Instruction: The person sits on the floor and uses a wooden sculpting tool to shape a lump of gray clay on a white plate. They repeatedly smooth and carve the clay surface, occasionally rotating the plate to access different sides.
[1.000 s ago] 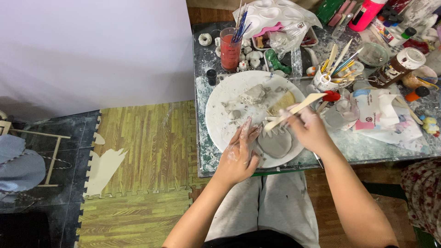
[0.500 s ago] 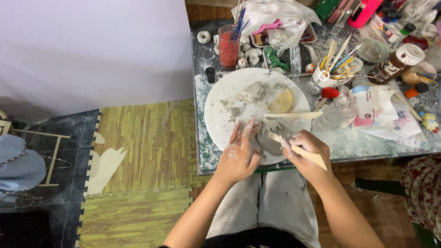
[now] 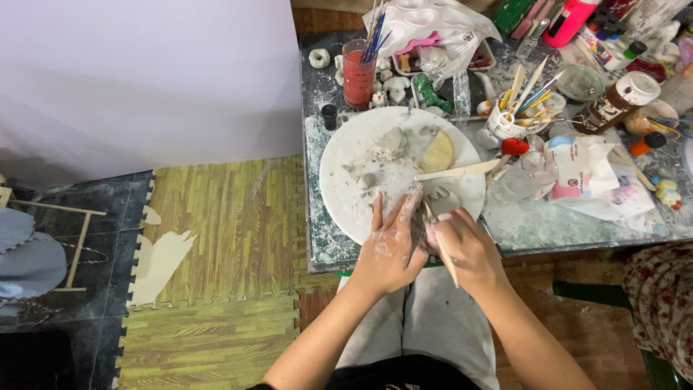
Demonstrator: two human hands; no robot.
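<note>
Green and yellow foam mats with a wood-grain print are covering the floor, and their edges are shaped like puzzle teeth. A white wall is standing behind them.

From the head camera, a messy table [image 3: 505, 224] with a shiny, smeared top is sitting at the person's knees. A big round white board [image 3: 346, 173] is lying on it, dusted with grey clay. Small grey clay lumps [image 3: 386, 144] are sitting on the board, next to a flat yellow sponge [image 3: 437, 152]. A long flat wooden stick [image 3: 462, 170] is lying across the board's right side.

The left hand [image 3: 390, 242] is pressing down flat at the near edge of the board, with its fingers spread a little and covered in pale clay. The right hand [image 3: 465, 242] is right beside it, with its fingers curling tight around a thin wooden modelling tool [image 3: 442, 253]. The tool's tip is pointing up toward a small grey clay piece [image 3: 437, 198] just past the fingertips.

Farther back, a red cup of brushes [image 3: 359, 68] is standing tall. A white cup of sticks and pencils [image 3: 503, 123] is standing to its right. A brown bottle with a white cap [image 3: 613, 101] is leaning on its side.
</note>
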